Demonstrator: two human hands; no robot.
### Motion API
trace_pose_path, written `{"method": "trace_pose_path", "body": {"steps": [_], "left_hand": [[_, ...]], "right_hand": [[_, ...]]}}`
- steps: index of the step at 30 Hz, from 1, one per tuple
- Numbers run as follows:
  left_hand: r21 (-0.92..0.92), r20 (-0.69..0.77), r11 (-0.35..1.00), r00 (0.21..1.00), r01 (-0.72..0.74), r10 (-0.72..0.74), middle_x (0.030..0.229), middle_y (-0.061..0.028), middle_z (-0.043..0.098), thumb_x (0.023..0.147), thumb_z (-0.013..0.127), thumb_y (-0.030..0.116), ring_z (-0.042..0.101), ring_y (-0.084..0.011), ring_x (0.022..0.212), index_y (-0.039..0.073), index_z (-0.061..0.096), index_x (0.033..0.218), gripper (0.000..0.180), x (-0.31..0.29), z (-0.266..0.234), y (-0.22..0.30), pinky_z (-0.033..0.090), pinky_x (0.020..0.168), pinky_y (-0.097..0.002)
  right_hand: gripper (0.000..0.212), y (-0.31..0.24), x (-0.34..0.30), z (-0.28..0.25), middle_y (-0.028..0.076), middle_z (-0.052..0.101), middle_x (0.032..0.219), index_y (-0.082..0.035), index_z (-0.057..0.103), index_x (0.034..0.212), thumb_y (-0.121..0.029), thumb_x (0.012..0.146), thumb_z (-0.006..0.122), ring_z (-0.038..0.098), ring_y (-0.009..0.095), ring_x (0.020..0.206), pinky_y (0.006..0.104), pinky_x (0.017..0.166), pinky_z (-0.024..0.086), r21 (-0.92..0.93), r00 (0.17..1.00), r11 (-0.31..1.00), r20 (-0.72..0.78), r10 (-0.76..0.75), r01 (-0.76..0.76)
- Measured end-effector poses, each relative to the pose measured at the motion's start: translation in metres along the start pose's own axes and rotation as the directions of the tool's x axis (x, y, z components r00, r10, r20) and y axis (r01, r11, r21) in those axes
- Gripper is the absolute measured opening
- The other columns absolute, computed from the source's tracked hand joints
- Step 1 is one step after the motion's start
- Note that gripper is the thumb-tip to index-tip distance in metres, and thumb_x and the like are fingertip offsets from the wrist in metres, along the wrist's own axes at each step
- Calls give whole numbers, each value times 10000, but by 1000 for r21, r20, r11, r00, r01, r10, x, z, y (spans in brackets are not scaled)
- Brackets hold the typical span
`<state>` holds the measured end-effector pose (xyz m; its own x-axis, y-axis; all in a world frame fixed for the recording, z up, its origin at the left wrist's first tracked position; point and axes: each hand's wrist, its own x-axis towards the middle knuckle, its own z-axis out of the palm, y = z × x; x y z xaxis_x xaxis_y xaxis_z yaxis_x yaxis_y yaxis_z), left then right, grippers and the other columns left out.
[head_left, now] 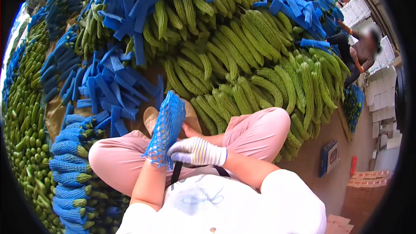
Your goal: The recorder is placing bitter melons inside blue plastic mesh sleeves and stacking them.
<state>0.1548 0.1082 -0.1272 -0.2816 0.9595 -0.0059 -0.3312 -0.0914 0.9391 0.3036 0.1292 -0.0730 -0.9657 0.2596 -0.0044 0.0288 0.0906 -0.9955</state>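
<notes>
A blue foam net sleeve (172,106) is pulled over my left hand (159,145), which shows only in part through the mesh. The net hides its fingers, so their pose is unclear. My right hand (197,151), in a white striped knit glove, is closed on the lower edge of this net beside my left wrist. No gourd can be made out inside the sleeve. Just beyond my hands lie rows of long, ridged green bitter gourds (242,99). Loose flat blue foam nets (115,82) are heaped to the left of them.
Net-sleeved gourds (69,160) are stacked at my left, beside a wide pile of bare gourds (26,147). More blue nets (294,4) lie on the far heap. A person (364,50) sits at the far right near white cartons (383,91). A blue box (329,158) stands on the floor.
</notes>
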Motion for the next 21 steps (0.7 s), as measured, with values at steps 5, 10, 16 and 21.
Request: {"method": "trace_pose_path", "body": {"steps": [5,10,16,21], "left_hand": [[904,303,288,949,-315,86,1328,-138,454,893,557,201,421,-285,1241,29,376,1349,521,-16,-5,-11,281,1086,-390],[894,404,173,911,-413,88,1289,-160,479,878,544,187,430,-307,1227,14,419,1296,469,-5,6,-23,260,1090,-431],[895,446,-36,893,-445,59,1242,-185,508,860,529,170,440,-333,1211,-4,471,1232,414,49,38,-9,234,1094,-481],[880,426,-219,904,-421,-29,1203,-206,533,845,517,155,449,-355,1197,-19,514,1178,375,22,24,-27,212,1098,-522]], "right_hand": [[231,52,-30,-140,140,656,931,-23,616,1034,-172,857,608,630,233,800,326,759,501,-471,628,732,-774,-76,-492],[507,81,-89,-214,219,526,1230,-57,457,1268,-319,842,533,535,368,1108,433,933,440,-295,269,10,-856,442,-955],[679,105,-74,-231,185,440,1362,-63,422,1340,-413,782,590,450,341,1233,409,1024,370,-79,182,208,-823,539,-975],[830,123,-96,-253,190,395,1399,-47,390,1367,-446,704,690,400,339,1276,397,1039,354,-25,186,284,-810,556,-959]]}}
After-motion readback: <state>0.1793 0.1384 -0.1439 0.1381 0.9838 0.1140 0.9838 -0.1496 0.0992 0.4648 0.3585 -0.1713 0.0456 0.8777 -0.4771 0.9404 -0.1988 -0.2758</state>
